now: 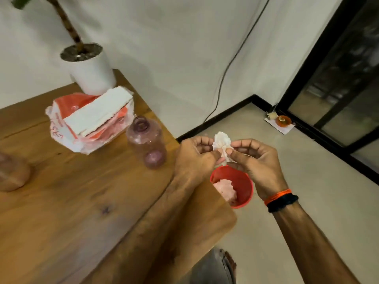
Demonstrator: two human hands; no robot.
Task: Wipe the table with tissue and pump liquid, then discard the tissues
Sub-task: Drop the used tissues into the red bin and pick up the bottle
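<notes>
A crumpled white tissue (222, 144) is pinched between my left hand (196, 158) and my right hand (256, 162), held just past the table's right edge. Directly below them on the floor stands a red bin (241, 184) with a used pinkish tissue (225, 190) inside. On the wooden table (71, 201) lies an orange and white tissue pack (90, 119) with white tissues sticking out. Beside it stands a clear pink bottle (146, 140) with its neck uncapped; no pump head is visible on it.
A white plant pot (90, 70) sits at the table's far corner. A brownish object (12, 173) shows at the left edge. On the floor, near the black-framed glass door (338, 99), lies a small orange item on paper (284, 120). A cable (229, 66) runs down the wall.
</notes>
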